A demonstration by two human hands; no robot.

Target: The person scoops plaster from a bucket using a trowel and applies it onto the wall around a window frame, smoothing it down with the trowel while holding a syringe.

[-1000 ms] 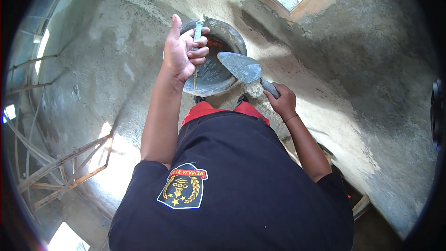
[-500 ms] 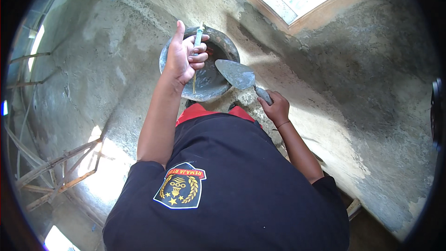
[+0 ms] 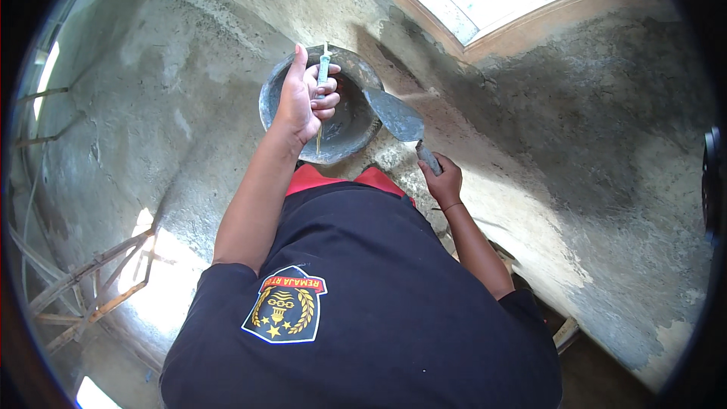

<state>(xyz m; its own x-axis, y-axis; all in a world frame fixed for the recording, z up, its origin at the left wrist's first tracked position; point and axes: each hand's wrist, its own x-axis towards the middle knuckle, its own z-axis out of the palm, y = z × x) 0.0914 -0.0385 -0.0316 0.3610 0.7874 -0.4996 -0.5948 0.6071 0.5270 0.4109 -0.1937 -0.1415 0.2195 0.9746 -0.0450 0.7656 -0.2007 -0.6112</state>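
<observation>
My left hand (image 3: pixel 303 102) is raised with its thumb pointing up and its fingers wrapped round a slim tool with a pale blue-green handle (image 3: pixel 323 72). A thin yellowish edge of that tool shows below the fist; its exact kind is unclear. Lower and to the right, my right hand (image 3: pixel 443 180) grips the grey handle of a pointed masonry trowel (image 3: pixel 397 116). The trowel's blade, smeared with grey, points up and left, its tip overlapping the rim of a round dark basin (image 3: pixel 362 68). This basin is beneath my left hand, which hides part of its inside.
A rough cement wall (image 3: pixel 583 106) rises on the right, with a bright framed opening (image 3: pixel 469 44) at the top. Wooden poles (image 3: pixel 98 288) stand at the lower left. Grey plastered surface (image 3: pixel 151 91) spreads to the left, with sunlit patches.
The trowel has swung slightly to the right and its blade is more tilted. My left hand sits slightly lower in the view, still gripping the slim tool.
</observation>
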